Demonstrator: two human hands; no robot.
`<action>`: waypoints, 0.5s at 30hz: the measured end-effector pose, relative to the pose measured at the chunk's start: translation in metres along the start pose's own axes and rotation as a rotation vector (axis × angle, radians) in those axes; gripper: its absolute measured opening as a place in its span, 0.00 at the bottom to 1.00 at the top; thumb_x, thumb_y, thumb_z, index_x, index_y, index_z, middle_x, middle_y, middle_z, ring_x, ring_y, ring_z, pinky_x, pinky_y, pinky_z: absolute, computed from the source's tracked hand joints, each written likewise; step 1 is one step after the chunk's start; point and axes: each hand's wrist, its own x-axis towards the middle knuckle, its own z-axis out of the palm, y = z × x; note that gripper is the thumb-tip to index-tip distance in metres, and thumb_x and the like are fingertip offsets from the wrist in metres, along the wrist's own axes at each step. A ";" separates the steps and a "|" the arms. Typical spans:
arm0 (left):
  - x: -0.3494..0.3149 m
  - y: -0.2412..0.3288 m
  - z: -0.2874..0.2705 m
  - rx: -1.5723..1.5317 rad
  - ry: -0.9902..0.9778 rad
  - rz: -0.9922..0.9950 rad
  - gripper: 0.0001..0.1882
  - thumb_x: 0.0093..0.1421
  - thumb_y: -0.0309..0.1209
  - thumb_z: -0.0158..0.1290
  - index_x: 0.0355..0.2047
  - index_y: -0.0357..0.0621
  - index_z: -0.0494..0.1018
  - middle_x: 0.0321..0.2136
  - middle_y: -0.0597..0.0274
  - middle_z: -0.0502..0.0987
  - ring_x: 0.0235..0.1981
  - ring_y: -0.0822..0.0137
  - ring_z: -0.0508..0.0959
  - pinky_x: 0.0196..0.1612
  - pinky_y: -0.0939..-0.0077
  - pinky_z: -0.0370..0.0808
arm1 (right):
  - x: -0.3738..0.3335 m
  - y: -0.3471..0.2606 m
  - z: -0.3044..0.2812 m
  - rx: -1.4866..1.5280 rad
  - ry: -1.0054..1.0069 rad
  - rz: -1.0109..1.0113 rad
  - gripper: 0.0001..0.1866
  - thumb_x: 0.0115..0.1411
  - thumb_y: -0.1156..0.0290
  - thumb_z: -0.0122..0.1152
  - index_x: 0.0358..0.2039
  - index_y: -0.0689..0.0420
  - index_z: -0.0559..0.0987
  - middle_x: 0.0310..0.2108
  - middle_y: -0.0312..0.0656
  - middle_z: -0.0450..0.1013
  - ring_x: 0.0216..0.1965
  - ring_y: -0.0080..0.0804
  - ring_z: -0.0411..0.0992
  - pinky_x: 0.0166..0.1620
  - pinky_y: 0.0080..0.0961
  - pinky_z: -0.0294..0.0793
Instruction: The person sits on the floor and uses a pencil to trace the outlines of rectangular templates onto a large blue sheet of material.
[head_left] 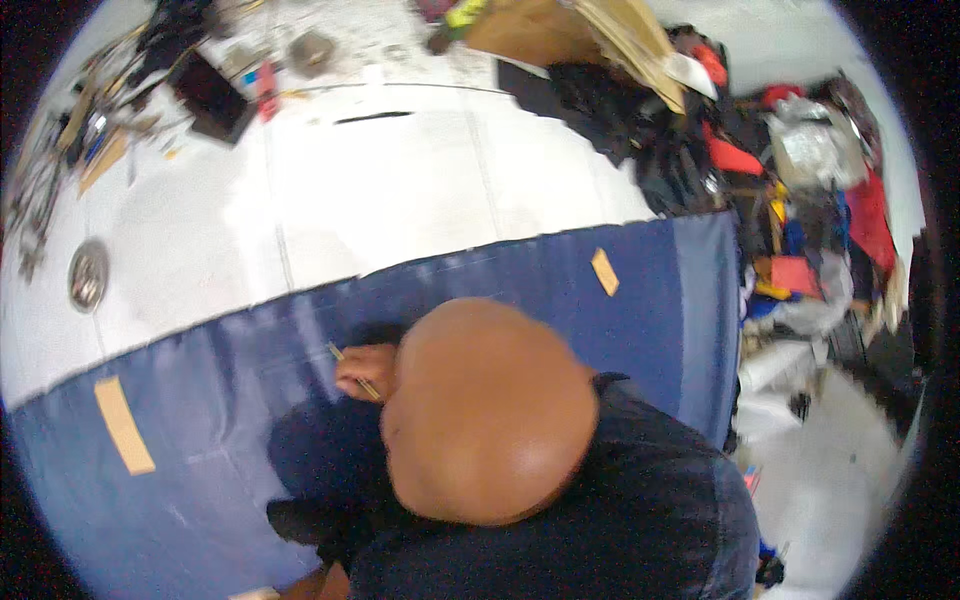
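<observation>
Co-worker's bent head [490, 410] overhangs the blue cloth [640, 320], spread on a white surface [380, 190], seemingly for smoothness; that person's hand [364, 366] grasps a thin stick [335, 351]. Wearer's 2 hands are out of view; I cannot tell their state.

One fisheye head view; downward, close over a person [520, 440] and blue sheet [650, 330]

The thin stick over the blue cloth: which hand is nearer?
Left or right, I can't tell: another person's hand grips the stick. The wearer's two hands are out of view.
</observation>
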 end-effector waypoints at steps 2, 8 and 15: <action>0.017 0.002 -0.013 -0.001 -0.009 0.018 0.30 0.67 0.39 0.52 0.64 0.37 0.63 0.66 0.42 0.60 0.67 0.44 0.60 0.68 0.50 0.59 | -0.003 -0.007 -0.012 0.017 0.057 0.066 0.10 0.67 0.64 0.59 0.37 0.58 0.79 0.35 0.50 0.76 0.37 0.53 0.75 0.43 0.44 0.76; 0.050 -0.020 -0.061 0.040 -0.036 0.045 0.22 0.68 0.35 0.50 0.59 0.39 0.69 0.60 0.44 0.67 0.62 0.45 0.67 0.65 0.52 0.65 | -0.026 -0.010 -0.044 0.093 0.240 0.344 0.13 0.68 0.62 0.55 0.38 0.59 0.77 0.34 0.53 0.74 0.39 0.56 0.75 0.44 0.47 0.74; 0.074 -0.056 -0.126 0.091 -0.072 0.089 0.16 0.70 0.31 0.47 0.53 0.41 0.76 0.53 0.47 0.76 0.56 0.47 0.74 0.61 0.54 0.71 | -0.132 0.100 -0.183 -0.469 0.647 0.875 0.14 0.67 0.65 0.60 0.44 0.63 0.75 0.40 0.57 0.75 0.44 0.59 0.75 0.47 0.48 0.73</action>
